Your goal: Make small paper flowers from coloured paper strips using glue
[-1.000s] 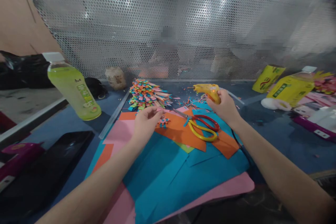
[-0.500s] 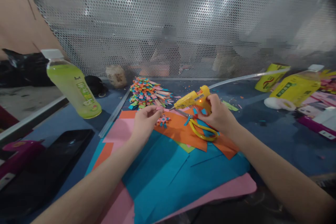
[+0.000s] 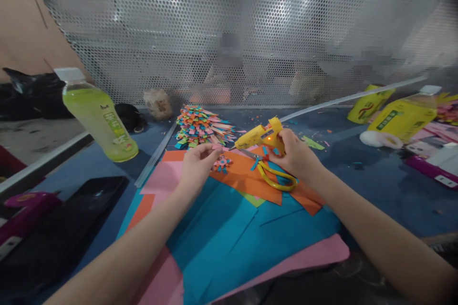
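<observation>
My right hand (image 3: pixel 295 152) is closed around the handle of a yellow hot glue gun (image 3: pixel 252 137), its small light glowing orange. The nozzle points left, close to the fingertips of my left hand (image 3: pixel 200 164). Those fingers pinch a small pink paper piece (image 3: pixel 216 146). Just below lies a little paper flower (image 3: pixel 222 164) in pink, orange and blue. Scissors with yellow handles (image 3: pixel 275 185) rest on orange paper (image 3: pixel 246 178) under my right hand. Behind my left hand leans a cone of layered coloured paper strips (image 3: pixel 200 126).
Blue sheets (image 3: pixel 222 228) and pink paper (image 3: pixel 318 255) spread across the front. A green drink bottle (image 3: pixel 102 121) and black phone (image 3: pixel 89 209) are at left. Yellow bottle (image 3: pixel 404 116), can (image 3: pixel 368 105) and paper scraps (image 3: pixel 313 143) lie right. A perforated metal panel (image 3: pixel 229 24) closes the back.
The glue gun has shifted slightly left, its nozzle nearer my left fingertips, and my right hand moved with it. My left hand is almost still.
</observation>
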Demonstrator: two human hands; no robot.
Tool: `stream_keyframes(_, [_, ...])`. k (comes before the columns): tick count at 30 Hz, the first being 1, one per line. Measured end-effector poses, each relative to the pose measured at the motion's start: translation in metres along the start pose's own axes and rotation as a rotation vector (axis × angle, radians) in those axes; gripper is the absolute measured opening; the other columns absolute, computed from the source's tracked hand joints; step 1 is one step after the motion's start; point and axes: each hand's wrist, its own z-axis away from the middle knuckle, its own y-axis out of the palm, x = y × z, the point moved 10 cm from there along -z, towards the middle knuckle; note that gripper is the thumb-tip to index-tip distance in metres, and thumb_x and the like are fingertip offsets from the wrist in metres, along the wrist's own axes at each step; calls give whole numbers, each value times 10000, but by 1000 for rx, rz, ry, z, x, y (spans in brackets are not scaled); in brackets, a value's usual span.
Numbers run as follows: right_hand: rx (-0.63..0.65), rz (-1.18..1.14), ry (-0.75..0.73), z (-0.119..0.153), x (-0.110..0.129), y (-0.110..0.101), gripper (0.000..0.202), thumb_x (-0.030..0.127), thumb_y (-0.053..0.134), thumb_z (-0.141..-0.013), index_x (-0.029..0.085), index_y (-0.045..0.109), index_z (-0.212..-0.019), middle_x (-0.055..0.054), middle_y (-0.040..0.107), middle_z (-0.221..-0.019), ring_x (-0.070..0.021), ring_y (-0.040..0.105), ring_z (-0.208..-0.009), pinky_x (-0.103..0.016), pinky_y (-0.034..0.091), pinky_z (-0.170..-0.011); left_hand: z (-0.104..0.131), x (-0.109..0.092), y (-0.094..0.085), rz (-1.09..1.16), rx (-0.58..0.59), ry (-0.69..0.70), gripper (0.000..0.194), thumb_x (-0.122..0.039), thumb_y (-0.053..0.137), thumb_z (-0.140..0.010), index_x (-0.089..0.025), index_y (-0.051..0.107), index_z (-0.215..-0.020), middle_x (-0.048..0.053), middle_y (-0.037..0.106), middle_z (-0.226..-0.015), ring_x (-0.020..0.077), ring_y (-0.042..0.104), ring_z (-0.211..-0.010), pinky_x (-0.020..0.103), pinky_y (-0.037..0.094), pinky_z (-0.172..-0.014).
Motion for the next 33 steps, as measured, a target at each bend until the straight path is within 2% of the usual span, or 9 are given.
stream_keyframes(11, [-1, 34, -22, 0, 2, -1, 205, 288, 490, -721, 225, 303, -776, -21, 478, -715, -146, 506, -573, -249, 354, -481, 1, -3, 1, 5, 4, 2, 249, -370, 634, -633, -137, 625, -718, 20, 615, -636, 92, 515, -530, 174, 373, -426])
stream_keyframes(21, [-45, 32, -56, 0, 3, -4, 229, 278, 514, -719, 221, 297, -762, 4, 454, -679, -123, 476, -526, -229, 348, -453, 0, -2, 3, -10, 26, 25, 278, -391, 621, -650, -130, 627, -744, 26, 605, -634, 97, 508, -531, 177, 374, -427])
stream_keyframes(33, [-29, 64, -48, 0, 5, -4, 210, 279, 494, -718, 219, 296, -757, -1, 457, -687, -116, 466, -521, -231, 347, -464, -1, -1, 2, -3, 16, 14, 249, -372, 627, -648, -141, 642, -740, 9, 608, -625, 88, 508, -518, 175, 368, -424])
